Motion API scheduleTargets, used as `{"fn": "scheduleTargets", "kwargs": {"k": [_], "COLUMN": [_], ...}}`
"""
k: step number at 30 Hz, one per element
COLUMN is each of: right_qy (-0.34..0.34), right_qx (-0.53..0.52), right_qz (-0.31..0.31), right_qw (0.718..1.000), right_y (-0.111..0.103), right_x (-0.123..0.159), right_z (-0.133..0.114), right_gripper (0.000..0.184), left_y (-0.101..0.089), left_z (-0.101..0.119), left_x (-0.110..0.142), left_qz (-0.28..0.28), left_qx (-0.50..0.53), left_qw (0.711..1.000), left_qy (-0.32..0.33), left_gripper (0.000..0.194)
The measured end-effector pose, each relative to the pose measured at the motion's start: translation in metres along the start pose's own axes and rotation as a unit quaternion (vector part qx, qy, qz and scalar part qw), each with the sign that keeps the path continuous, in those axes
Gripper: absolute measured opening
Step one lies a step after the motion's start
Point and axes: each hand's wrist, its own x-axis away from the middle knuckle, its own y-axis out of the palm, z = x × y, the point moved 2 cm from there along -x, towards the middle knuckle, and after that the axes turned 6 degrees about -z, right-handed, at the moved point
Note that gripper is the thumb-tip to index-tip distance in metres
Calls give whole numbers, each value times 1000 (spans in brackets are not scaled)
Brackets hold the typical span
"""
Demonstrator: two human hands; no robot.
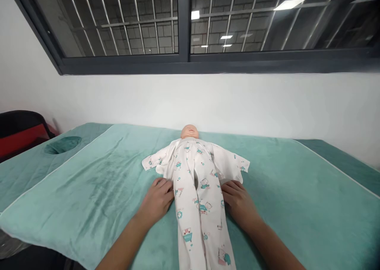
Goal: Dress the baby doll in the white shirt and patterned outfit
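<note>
A baby doll [190,131] lies face up on a green padded bed, its head toward the wall. A white baby shirt [166,153] with printed cuffs spreads out at both sides beneath it. White baby trousers [202,210] with a cartoon print lie lengthwise over the doll, legs pointing at me, with a gap at the crotch. My left hand [158,198] is closed at the left edge of the trousers, its fingertips partly hidden by the cloth. On the opposite edge my right hand [239,202] is likewise closed, fingers curled against the fabric.
A green plush cover [118,183] is spread over the bed, wrinkled on the left. The bed has a face hole [63,145] at its left end. A red and black chair [22,135] stands beyond. Behind are a white wall [190,99] and a barred window [184,60].
</note>
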Motion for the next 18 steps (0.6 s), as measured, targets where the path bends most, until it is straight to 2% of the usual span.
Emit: {"fn": "scheduleTargets", "kwargs": {"k": [8,14,18], "right_qy": [18,19,7], "right_qx": [-18,-52,-55], "right_qz": [-32,-73,-97], "right_qw": [999,996,994], "right_y": [-2,-4,-4], "right_x": [2,-1,-2], "right_z": [-2,-12,-15], "right_gripper": [32,18,17], "left_y": [-1,-5,-4], "left_z": [4,10,11], "left_x": [-1,-2,-2], "left_qz": [-44,-47,-65], "left_qx": [33,63,66], "left_qw": [998,997,996], "left_qy": [6,18,11], "left_gripper": [25,22,23]}}
